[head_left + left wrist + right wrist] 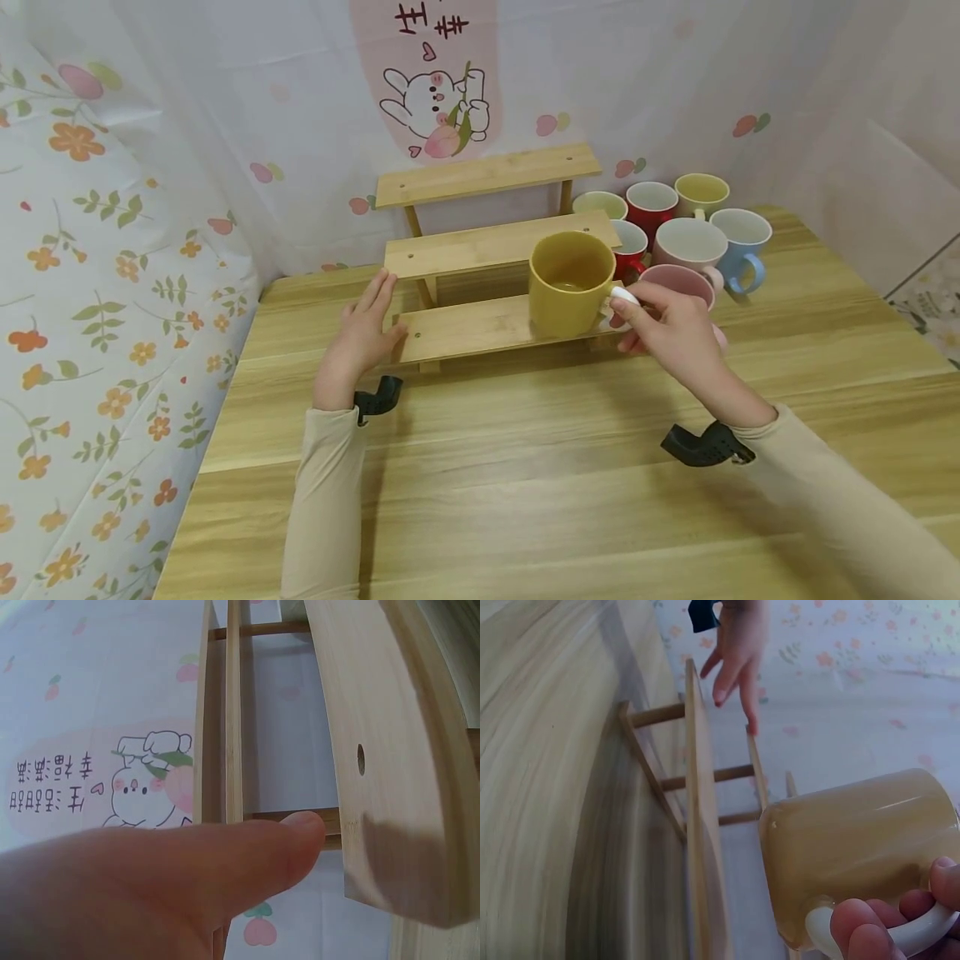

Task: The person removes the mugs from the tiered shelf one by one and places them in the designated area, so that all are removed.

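Note:
My right hand (667,329) pinches the white handle (922,930) of a yellow mug (566,287). The mug is upright, above the right part of the lowest board of a three-tier wooden shelf (465,329); a gap shows between its base and that board in the right wrist view (840,847). At the shelf's left end, my left hand (363,329) has its fingers extended, fingertips at the middle board's end and thumb beside the lowest board. The left wrist view shows that thumb (225,859) near a board (382,750) with a screw hole.
Several mugs crowd the table right of the shelf, among them a light blue mug (741,246), a pale pink one (690,242), a darker pink one (678,283) and red ones (651,208). A printed curtain (262,100) hangs behind the wooden table (510,483).

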The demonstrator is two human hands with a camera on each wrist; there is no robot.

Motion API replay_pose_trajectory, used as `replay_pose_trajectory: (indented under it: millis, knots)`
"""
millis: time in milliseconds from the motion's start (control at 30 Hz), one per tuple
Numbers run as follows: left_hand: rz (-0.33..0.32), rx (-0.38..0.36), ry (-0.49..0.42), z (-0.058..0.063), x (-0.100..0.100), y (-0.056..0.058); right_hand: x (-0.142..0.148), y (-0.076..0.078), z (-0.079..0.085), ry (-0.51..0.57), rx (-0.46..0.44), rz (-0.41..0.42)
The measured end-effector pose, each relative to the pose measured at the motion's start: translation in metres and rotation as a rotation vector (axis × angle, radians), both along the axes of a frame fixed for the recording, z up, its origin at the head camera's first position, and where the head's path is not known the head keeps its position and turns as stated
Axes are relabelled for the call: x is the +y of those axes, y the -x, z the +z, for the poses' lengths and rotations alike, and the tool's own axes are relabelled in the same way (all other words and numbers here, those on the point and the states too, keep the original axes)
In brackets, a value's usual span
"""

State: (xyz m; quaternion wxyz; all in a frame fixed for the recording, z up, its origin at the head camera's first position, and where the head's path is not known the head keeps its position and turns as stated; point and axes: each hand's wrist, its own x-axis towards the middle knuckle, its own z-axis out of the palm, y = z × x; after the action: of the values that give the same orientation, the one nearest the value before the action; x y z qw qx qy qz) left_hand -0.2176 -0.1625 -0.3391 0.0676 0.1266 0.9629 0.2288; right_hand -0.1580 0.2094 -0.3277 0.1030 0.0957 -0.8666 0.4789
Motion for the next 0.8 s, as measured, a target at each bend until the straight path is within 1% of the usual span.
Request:
replay_pose_trajectory:
  millis: [133, 200, 333, 500, 633, 733, 800]
  knots:
    - [-0.006, 0.002, 0.013, 0.000, 0.000, 0.000, 0.016, -0.003, 0.003, 0.044, -0.010, -0.038]
    - [-0.009, 0.004, 0.014, 0.001, 0.001, -0.001, 0.023, -0.005, 0.004, 0.066, 0.001, -0.055]
    - [-0.009, 0.007, 0.008, 0.002, 0.001, -0.002, 0.038, -0.011, 0.008, 0.102, 0.017, -0.099]
    - [-0.004, 0.004, 0.003, 0.001, 0.000, -0.004, 0.055, -0.019, 0.013, 0.151, 0.010, -0.158]
    - [-0.009, 0.008, 0.011, 0.003, 0.001, -0.003, 0.070, -0.023, 0.017, 0.166, 0.018, -0.208]
    - [-0.010, 0.006, 0.023, 0.003, 0.002, -0.002, 0.082, -0.025, 0.020, 0.152, 0.018, -0.242]
    - [-0.008, 0.003, 0.026, 0.003, 0.002, -0.002, 0.091, -0.026, 0.021, 0.158, 0.021, -0.244]
